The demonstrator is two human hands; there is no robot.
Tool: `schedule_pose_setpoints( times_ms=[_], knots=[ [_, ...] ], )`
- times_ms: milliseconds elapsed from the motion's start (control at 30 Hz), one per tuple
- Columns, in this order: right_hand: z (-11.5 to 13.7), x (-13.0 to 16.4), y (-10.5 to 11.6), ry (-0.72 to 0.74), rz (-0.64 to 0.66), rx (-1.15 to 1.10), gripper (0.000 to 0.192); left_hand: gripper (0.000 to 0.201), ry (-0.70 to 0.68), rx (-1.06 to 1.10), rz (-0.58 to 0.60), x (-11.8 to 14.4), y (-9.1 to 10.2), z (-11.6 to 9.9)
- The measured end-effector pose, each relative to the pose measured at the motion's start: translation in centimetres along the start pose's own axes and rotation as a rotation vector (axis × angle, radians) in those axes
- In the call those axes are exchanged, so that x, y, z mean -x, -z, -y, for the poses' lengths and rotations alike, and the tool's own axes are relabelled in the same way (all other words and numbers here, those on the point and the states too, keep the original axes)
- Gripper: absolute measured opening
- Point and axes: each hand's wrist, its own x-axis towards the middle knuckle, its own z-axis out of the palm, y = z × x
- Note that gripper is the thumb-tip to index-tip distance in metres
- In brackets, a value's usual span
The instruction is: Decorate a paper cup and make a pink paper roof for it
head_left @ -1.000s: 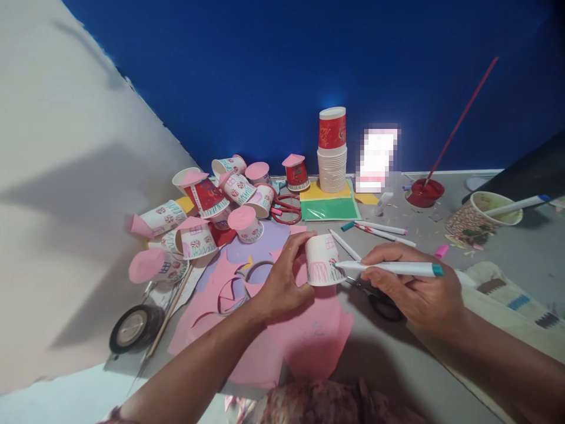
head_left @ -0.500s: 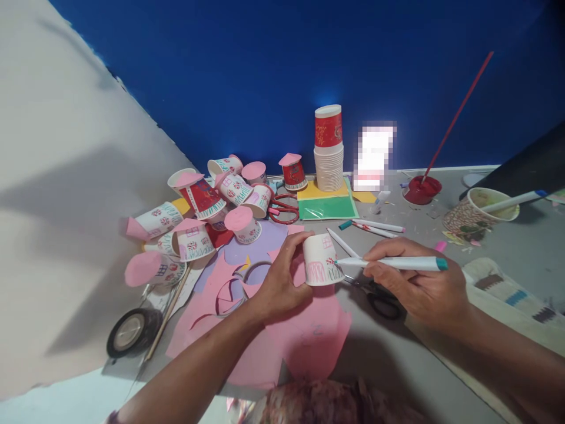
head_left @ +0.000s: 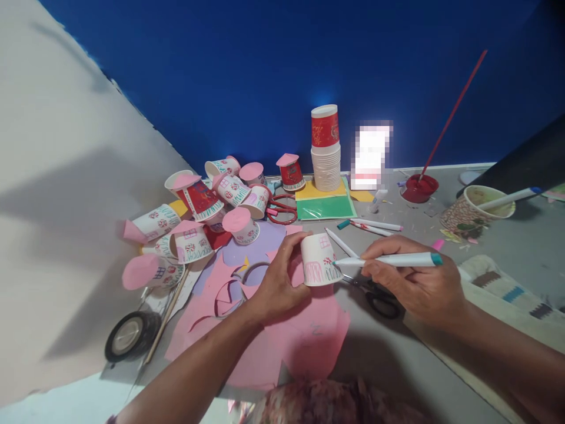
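My left hand (head_left: 282,277) grips a white paper cup (head_left: 318,250) from its left side, upside down with the wide rim lowest. Pink window and door drawings, red flowers and green grass strokes mark its wall. In my right hand (head_left: 412,282) is a green marker (head_left: 392,259), held like a pen. Its tip meets the cup's right side beside the red flower. Under the hands lies cut pink paper (head_left: 304,341). Black-handled scissors (head_left: 382,303) rest behind the right hand, partly hidden by it.
Decorated cups with pink paper tops (head_left: 200,197) crowd the left. Behind stand stacked paper cups (head_left: 325,168) on green and yellow sheets, and a lit phone (head_left: 372,156). Loose markers (head_left: 375,224) lie mid-table. At right are a patterned cup (head_left: 468,209) and a red pot (head_left: 419,188). Black tape (head_left: 128,335) sits left.
The marker tip stays by the grass and flower, with slightly more green showing near it. Both hands keep their hold; the whole view has shifted a little.
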Motion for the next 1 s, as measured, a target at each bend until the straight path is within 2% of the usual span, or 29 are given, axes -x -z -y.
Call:
schedule_pose_setpoints(
  times_ms=[267, 467, 1000],
  knots=[
    [0.07, -0.15, -0.07, 0.005, -0.035, -0.045, 0.012, 0.078, -0.042, -0.011, 0.022, 0.02, 0.07, 0.14],
    [-0.24, 0.04, -0.13, 0.009, -0.004, -0.098, 0.012, 0.08, -0.088, -0.089, 0.044, 0.03, 0.47, -0.06],
    [-0.38, 0.01, -0.1, 0.043, -0.009, -0.111, 0.011, 0.083, -0.113, -0.082, 0.064, 0.01, 0.41, 0.19]
  ],
)
